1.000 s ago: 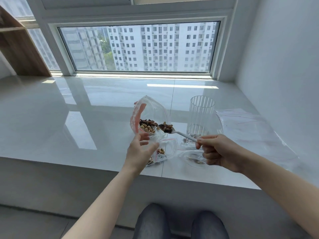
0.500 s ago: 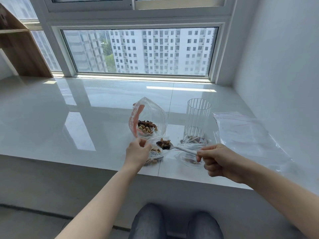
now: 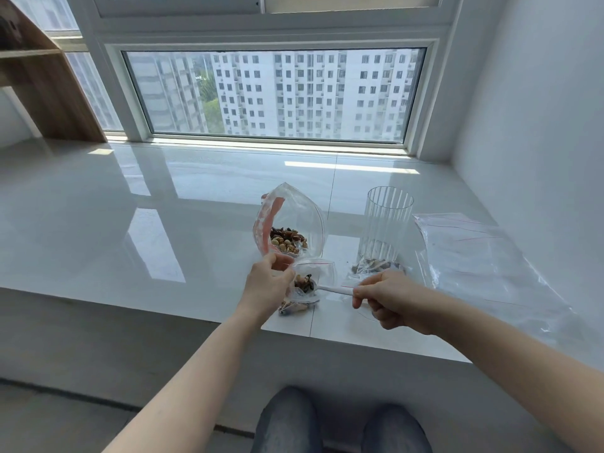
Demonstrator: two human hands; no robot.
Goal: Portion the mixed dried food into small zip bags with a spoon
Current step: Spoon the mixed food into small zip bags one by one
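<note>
Glossy white tiled sill (image 3: 137, 223), clear crinkly plastic zip bags (image 3: 483, 256), ribbed clear tumbler (image 3: 387, 220), matt wood shelf (image 3: 49, 89)

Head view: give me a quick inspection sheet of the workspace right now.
Surface: glossy white ledge, sunlit.
Job's things: large bag of mixed food stands open; spoon, loaded, sits in the small zip bag mouth.
Clutter: ribbed glass; flat spare bags on the right.
Grippers: left hand pinches the small bag's rim; right hand grips the spoon handle.
Cables: nothing seen.
Surroundings: window, wooden shelf, white wall.
</note>
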